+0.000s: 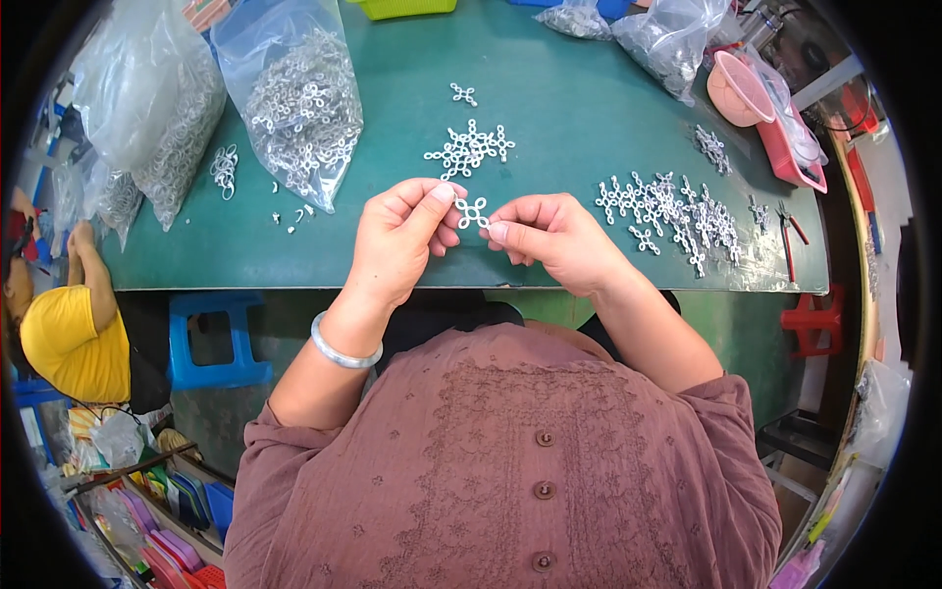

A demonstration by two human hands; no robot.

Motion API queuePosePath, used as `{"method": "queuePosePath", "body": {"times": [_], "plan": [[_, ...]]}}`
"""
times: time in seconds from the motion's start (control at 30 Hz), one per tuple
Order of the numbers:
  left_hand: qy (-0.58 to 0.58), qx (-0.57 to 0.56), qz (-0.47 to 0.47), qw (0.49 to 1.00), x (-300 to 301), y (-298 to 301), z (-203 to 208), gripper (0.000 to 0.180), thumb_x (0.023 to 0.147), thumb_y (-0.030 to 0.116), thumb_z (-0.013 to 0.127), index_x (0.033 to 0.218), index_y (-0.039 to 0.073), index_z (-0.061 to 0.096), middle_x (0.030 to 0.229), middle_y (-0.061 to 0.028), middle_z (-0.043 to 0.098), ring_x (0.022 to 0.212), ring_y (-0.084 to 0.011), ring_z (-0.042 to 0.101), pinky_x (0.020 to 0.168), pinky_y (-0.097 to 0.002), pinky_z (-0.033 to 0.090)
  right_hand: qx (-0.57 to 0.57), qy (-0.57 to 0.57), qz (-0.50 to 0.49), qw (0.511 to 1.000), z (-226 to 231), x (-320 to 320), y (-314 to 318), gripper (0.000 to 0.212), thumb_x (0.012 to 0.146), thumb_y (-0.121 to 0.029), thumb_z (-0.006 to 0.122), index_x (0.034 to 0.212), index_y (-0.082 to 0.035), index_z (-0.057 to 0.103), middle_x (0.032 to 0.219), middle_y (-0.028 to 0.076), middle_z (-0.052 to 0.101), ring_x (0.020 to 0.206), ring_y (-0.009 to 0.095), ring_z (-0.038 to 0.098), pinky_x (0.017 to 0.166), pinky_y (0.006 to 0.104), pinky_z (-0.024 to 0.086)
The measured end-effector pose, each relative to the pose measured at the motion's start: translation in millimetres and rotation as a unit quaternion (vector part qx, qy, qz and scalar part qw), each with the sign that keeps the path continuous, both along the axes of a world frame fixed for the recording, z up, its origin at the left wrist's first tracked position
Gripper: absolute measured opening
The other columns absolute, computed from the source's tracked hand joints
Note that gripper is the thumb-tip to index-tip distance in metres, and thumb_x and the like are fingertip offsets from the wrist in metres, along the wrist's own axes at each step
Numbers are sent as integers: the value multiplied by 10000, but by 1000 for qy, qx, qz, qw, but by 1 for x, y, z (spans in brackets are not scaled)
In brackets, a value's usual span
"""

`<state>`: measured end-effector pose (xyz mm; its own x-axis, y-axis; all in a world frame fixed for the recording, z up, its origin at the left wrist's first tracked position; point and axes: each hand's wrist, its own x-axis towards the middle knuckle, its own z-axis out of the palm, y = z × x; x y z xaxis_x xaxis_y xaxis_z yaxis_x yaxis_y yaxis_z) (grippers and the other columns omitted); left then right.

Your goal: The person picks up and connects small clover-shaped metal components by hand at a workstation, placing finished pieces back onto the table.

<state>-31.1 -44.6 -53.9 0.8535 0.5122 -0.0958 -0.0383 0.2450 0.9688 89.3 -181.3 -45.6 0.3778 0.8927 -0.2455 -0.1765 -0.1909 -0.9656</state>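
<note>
Over the near edge of the green table, a silver cross-shaped piece of metal loops [472, 212] is held up between my two hands. My left hand [403, 234], with a pale bangle [345, 346] on the wrist, pinches its left side between thumb and fingers. On its right side, the thumb and forefinger of my right hand [560, 239] are closed on a lower loop. A small pile of similar cross pieces [469, 149] lies just beyond my hands, with a single one [463, 94] farther off. A wider spread of them [677, 211] lies to the right.
Clear plastic bags of silver rings [302, 93] stand at the left on the green table [412, 59]. Red-handled pliers [788, 241] and pink baskets [743, 90] are at the right. A person in yellow [77, 339] sits far left, near a blue stool [218, 339].
</note>
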Motion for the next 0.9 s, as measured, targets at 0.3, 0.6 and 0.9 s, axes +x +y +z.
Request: {"method": "queuePosePath", "body": {"times": [0.3,0.6,0.9], "plan": [[-26,-52,-10,998,1,-2,1,214,891,182,457,914,17,591,712,-18,575,592,-73,525,520,-186,411,-1,91,-23,996,-2,0,-4,121,778,-157,611,783,-36,608,688,-8,577,546,34,445,494,168,348],[-41,-57,-15,997,3,-4,0,216,882,173,478,954,-2,583,766,-42,589,648,-101,553,575,-211,447,41,76,-59,995,-4,-2,-5,118,757,-133,631,792,-23,603,684,-15,563,558,32,445,501,168,351],[-99,-179,-41,978,2,-7,-11,228,881,138,465,1028,-13,551,955,-108,593,852,-171,580,769,-297,491,87,-117,-113,983,-14,-9,-3,115,740,-92,642,791,-2,592,665,-15,546,584,30,461,521,186,393]]}}
